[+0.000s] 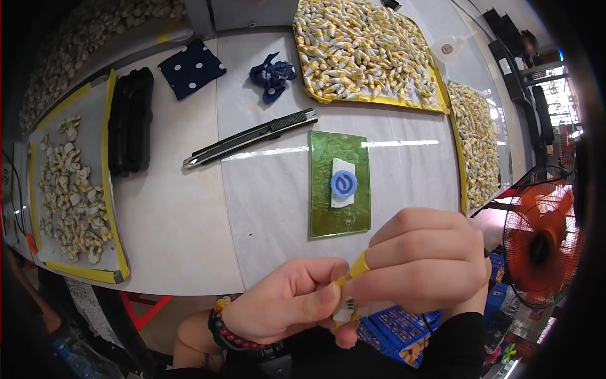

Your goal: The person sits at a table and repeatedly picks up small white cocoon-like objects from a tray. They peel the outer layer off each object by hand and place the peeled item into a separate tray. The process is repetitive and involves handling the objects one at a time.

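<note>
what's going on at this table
A person holds a small white-and-yellow piece between the left hand and right hand, by the table's near edge. Farther back, a blue round object sits on a green plate. A box cutter lies left of the plate.

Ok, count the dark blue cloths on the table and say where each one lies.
2. The flat cloth lies beyond the utility knife, toward the left; the bunched cloth is to its right, just left of the large yellow-edged tray.
</note>
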### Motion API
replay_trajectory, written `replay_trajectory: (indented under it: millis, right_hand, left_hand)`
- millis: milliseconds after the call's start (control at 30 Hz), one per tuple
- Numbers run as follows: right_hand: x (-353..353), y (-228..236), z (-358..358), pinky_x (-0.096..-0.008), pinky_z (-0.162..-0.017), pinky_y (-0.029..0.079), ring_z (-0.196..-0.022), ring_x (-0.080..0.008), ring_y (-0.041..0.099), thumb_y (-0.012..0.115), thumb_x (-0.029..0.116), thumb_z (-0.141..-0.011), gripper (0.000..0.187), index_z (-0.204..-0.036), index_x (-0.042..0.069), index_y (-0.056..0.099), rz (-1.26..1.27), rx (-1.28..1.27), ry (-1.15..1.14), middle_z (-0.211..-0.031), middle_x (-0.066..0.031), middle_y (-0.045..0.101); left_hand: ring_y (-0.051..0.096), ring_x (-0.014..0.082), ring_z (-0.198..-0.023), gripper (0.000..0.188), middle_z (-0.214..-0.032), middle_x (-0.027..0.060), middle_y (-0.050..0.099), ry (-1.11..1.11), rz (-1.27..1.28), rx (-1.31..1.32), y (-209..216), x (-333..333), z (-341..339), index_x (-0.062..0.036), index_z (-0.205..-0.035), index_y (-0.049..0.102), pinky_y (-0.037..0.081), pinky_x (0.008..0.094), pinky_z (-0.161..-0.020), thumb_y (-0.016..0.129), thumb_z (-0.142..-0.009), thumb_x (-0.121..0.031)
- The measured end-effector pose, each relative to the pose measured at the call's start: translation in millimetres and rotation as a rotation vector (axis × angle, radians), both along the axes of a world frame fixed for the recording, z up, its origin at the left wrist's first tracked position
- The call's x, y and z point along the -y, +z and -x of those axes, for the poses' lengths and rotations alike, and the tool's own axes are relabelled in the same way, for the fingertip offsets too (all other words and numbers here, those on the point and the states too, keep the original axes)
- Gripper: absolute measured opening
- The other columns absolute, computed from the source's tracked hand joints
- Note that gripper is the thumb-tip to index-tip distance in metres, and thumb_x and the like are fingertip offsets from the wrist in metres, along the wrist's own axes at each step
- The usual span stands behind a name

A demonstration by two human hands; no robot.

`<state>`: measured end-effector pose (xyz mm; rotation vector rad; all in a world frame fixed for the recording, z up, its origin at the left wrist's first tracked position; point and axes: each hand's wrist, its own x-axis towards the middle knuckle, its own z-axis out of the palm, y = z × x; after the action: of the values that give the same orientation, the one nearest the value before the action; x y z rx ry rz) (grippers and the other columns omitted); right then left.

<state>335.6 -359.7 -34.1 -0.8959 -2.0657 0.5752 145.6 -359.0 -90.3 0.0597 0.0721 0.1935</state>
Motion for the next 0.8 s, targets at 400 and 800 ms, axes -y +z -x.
replay_trajectory:
  millis: [400,800]
  right_hand:
    - [3.3,2.5,-3.4,-0.0269,-0.052,0.047,-0.058,-0.0202,0.057,0.068,-0.004,-0.065,0.017,-0.082,-0.002,0.063,0.163,-0.092,0.055,-0.074,-0.0099,0.061]
    - [24.9,50.0,-82.8,-0.0235,-0.062,0.043,-0.07,-0.0158,0.056,0.059,-0.004,-0.076,0.011,-0.086,-0.002,0.062,-0.451,0.025,-0.795,-0.085,-0.0126,0.064]
  left_hand:
    - [0.062,0.0146,-0.082,0.04,-0.091,0.0084,0.059,-0.036,-0.003,0.014,-10.7,8.8,0.2,0.0002,-0.103,0.048,0.051,0.029,-0.077,0.048,-0.092,-0.039]
    - [0.063,0.0264,-0.086,0.043,-0.086,0.0168,0.064,0.288,-0.133,-0.116,-7.1,5.5,1.4,0.0072,-0.104,0.051,0.051,0.0389,-0.079,0.068,-0.081,-0.025]
